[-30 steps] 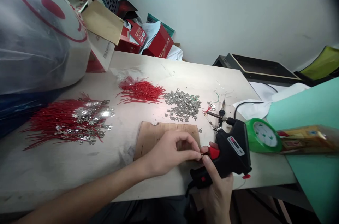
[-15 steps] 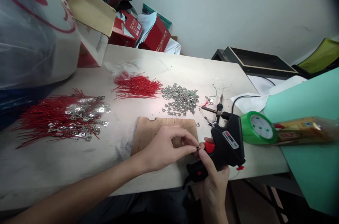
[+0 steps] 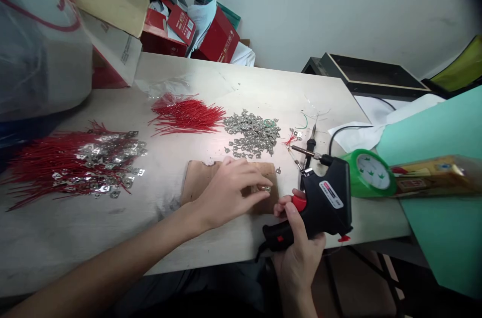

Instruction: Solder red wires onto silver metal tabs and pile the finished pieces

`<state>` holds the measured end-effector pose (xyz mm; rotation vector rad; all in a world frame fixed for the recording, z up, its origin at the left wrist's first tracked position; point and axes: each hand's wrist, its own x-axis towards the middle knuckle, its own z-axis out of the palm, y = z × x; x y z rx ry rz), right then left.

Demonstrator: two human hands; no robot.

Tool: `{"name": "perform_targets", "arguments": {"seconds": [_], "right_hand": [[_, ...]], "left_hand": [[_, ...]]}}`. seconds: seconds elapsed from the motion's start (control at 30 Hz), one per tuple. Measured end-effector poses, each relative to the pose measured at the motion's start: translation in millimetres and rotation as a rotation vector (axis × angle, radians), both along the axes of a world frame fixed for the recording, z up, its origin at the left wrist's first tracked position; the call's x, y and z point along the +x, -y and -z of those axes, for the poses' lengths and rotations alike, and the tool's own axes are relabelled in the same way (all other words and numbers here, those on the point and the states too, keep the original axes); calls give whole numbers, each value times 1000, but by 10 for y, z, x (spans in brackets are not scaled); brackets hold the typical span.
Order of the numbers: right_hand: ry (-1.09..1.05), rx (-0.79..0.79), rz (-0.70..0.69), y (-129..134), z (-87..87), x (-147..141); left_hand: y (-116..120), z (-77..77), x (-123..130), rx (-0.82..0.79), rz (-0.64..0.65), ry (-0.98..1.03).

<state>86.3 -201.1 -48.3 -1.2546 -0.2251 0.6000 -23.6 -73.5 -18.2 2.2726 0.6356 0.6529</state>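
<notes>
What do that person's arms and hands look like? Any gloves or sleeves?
No gloves: the left hand and right hand are bare. No watch or bracelet shows. The left forearm has no sleeve in view; little of the right arm shows.

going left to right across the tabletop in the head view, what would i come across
Red wires with metal pieces, red wire bundle, pile of metal pieces, black gun-shaped tool, green tape roll.

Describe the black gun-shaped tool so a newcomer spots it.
On the pale table, find the green tape roll at its right end. Just left is the black gun-shaped tool, set apart from the slim soldering iron by its red trigger.
</notes>
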Motion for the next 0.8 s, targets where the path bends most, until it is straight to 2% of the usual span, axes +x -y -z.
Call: {"name": "perform_targets", "arguments": {"seconds": [0.1,0.27,0.6,0.8], "right_hand": [[-5,45,4,4,-27,-19],[0,38,-13,8,-39,-21],[6,20,-27,37,-31,8],[37,35,-29,15,-34,-15]], "left_hand": [[-34,35,40,43,-68,-99],[-26,56,75,73,-81,-235],[-23,57,100,102,-103,-232],[-8,65,83,161,-45,-219]]}}
